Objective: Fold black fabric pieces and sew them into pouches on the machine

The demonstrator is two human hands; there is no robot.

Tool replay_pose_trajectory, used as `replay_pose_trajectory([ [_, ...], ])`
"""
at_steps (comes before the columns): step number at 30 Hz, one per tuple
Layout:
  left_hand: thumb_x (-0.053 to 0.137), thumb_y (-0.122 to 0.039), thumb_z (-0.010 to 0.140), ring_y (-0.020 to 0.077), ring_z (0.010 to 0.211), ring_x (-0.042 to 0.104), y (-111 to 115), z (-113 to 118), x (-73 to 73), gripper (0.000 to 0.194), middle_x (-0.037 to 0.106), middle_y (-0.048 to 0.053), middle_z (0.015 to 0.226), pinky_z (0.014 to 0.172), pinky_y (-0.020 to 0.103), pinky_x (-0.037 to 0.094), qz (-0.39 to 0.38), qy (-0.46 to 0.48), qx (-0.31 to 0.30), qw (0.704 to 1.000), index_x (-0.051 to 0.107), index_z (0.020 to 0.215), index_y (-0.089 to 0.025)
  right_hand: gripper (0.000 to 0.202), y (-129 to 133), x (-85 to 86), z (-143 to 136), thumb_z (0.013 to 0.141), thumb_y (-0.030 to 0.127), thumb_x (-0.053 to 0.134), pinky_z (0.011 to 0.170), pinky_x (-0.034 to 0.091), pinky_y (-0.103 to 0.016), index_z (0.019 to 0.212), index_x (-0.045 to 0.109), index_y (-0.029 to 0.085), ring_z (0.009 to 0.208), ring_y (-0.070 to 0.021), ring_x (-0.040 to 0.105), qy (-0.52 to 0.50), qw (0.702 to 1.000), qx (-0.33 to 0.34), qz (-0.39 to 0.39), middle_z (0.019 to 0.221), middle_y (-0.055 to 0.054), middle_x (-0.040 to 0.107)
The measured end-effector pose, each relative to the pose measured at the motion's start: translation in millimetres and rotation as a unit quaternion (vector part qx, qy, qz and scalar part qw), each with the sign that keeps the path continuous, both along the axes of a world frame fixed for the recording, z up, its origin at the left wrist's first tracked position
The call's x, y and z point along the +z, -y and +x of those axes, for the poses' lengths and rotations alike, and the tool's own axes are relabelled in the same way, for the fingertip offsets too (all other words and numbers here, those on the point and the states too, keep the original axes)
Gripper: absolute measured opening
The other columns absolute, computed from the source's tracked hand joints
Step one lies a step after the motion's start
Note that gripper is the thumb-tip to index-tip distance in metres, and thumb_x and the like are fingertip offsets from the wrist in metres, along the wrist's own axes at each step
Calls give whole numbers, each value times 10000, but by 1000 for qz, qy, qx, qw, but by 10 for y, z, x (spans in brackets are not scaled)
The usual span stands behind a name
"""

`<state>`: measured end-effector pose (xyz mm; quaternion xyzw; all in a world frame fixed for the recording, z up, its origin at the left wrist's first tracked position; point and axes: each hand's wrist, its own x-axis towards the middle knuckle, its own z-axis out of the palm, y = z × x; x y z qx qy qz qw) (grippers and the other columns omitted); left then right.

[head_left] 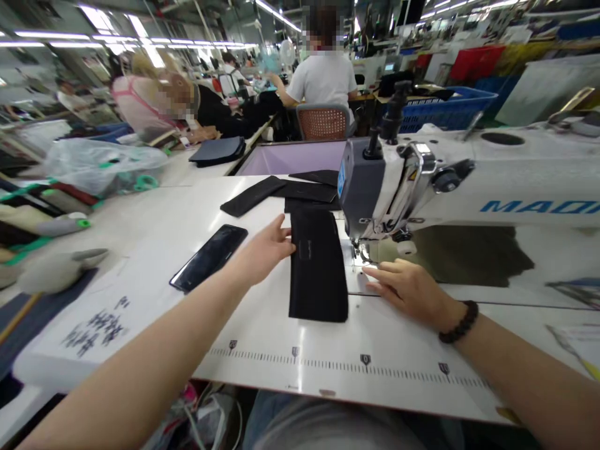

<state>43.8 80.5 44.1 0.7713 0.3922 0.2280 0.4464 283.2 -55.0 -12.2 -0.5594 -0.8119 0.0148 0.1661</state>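
A black fabric panel (319, 269) with a small rectangular label lies flat on the white sewing table, left of the needle. My left hand (267, 250) is at its left edge, fingertips touching or nearly touching it, fingers apart. My right hand (407, 290) rests by the needle plate (359, 272) of the sewing machine (398, 181), index finger stretched toward the presser foot (360, 250); nothing shows in it. Several more black fabric pieces (304, 190) lie overlapping behind the panel, partly hidden by the machine head.
A black phone (209, 257) lies left of my left forearm. Olive-green material (469, 256) is under the machine arm. Thread cones (60, 225) and a plastic bag (105, 165) stand at the left. A blue basket (440, 109) and a seated person (323, 75) are beyond the table.
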Motion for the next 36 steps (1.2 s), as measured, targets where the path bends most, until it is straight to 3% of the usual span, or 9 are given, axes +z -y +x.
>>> replay_pose_trajectory([
  [2,502,-78,718,292,1115,466,111,-24,-214,612,406,200,1271,910,479,387,147,-106,47,982,295,1294,-94,323,16,5,-6,888,321,356,592,334,-268,1012,604,156,631,-141,482,1,1000,6,4,698,-39,568],
  [3,500,-79,732,298,1161,414,177,-28,-295,534,377,195,1296,944,483,353,228,-154,31,961,368,1250,-93,326,24,10,-12,890,323,351,594,334,-267,1005,607,157,633,-140,481,2,1000,9,5,698,-39,568],
  [5,488,-103,779,277,1169,406,322,-4,-391,369,409,162,1281,960,439,357,345,-217,-88,909,488,1147,-107,335,38,20,-29,891,332,346,596,333,-269,1003,607,154,632,-140,478,6,1000,18,4,698,-39,570],
  [7,493,-172,819,244,1135,447,462,75,-429,286,459,131,1245,958,376,378,403,-232,-233,854,532,1097,-120,340,47,29,-49,888,342,352,602,335,-272,1013,601,147,635,-142,480,11,999,32,0,697,-40,572],
  [8,494,-216,831,235,1119,463,517,131,-443,282,480,126,1225,959,354,380,423,-230,-274,832,536,1091,-115,342,50,31,-58,886,345,358,606,337,-274,1019,599,142,639,-143,482,13,999,41,-1,698,-40,574],
  [12,433,-300,872,229,1127,458,562,381,-520,346,512,141,1185,975,326,356,479,-236,-292,794,505,1121,-70,334,56,24,-65,874,346,385,593,338,-278,997,607,128,605,-140,476,29,997,73,6,679,-37,574],
  [16,422,-300,879,223,1148,441,415,549,-562,331,536,142,1151,987,316,333,484,-247,-292,787,518,1082,-58,310,46,-5,-45,867,328,405,593,340,-282,974,612,124,592,-135,482,33,997,66,15,666,-30,572],
  [23,446,-293,867,217,1139,449,212,635,-532,310,504,130,1195,972,315,349,436,-233,-273,825,528,1080,-83,269,-27,-47,-96,842,271,451,589,333,-286,1003,594,110,605,-145,498,60,998,9,29,687,-38,581],
  [36,409,-288,883,224,1183,395,143,641,-564,341,459,126,1243,1017,343,298,398,-222,-277,846,501,1134,-75,280,-51,-89,-135,848,264,440,566,322,-293,1035,573,105,597,-146,501,71,997,-15,23,673,-26,565],
])
